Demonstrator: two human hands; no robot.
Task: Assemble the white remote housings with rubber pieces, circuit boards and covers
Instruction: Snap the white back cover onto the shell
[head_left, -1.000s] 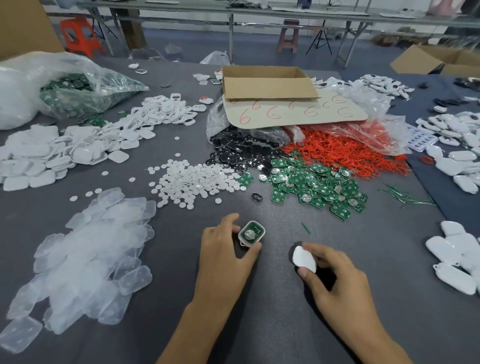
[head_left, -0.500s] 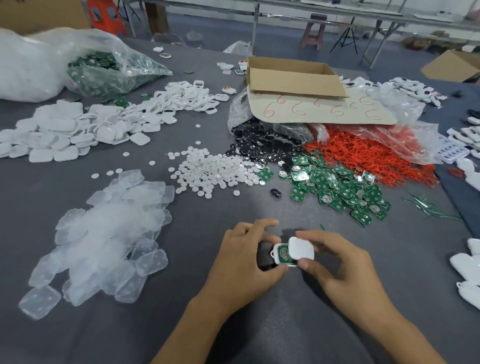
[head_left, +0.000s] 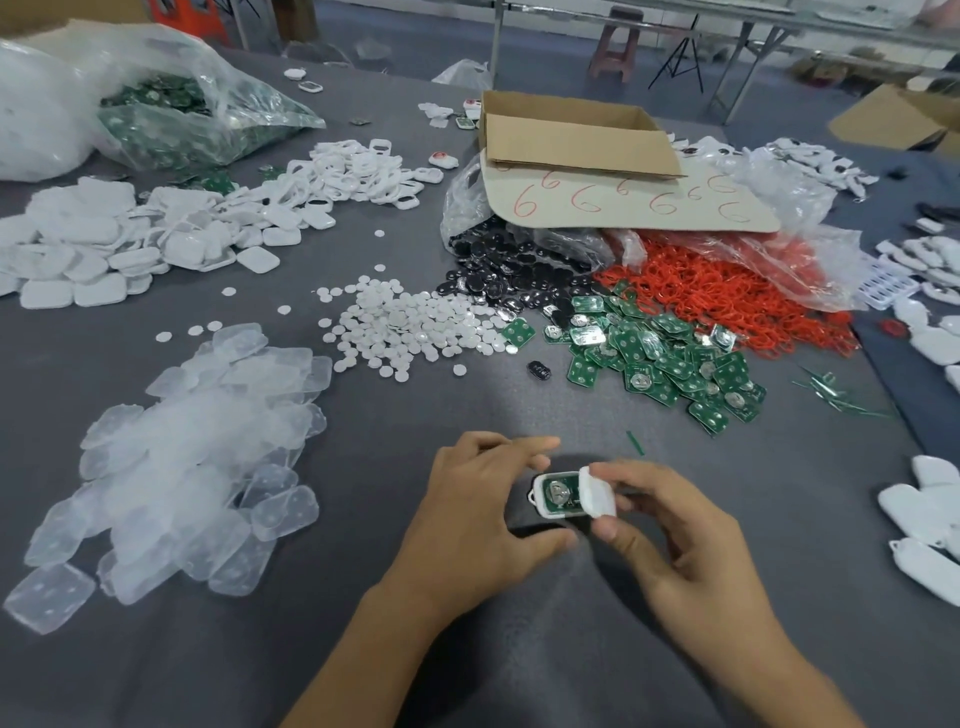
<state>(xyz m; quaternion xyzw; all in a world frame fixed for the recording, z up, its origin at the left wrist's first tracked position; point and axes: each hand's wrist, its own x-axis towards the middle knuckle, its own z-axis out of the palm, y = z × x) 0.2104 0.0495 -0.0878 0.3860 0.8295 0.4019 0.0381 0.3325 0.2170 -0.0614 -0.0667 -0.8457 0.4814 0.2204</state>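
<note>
A grey table (head_left: 156, 675) fills the frame. A heap of clear rubber pieces (head_left: 192, 457) lies at left, white covers (head_left: 130, 249) at upper left, red rings (head_left: 727, 296) at right, and loose green circuit boards (head_left: 660, 358) and white discs (head_left: 410, 322) at centre. At lower centre the left hand (head_left: 478, 519) grips a white remote housing (head_left: 540, 504) with a board (head_left: 561, 493) seated inside. The right hand (head_left: 680, 540) pinches a white cover (head_left: 597, 493), tilted against the housing's right end.

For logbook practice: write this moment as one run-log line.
step: cover fitting | left hand: holds white housing, circuit board inside | right hand: pinches white cover, tilted, at housing's end
</note>
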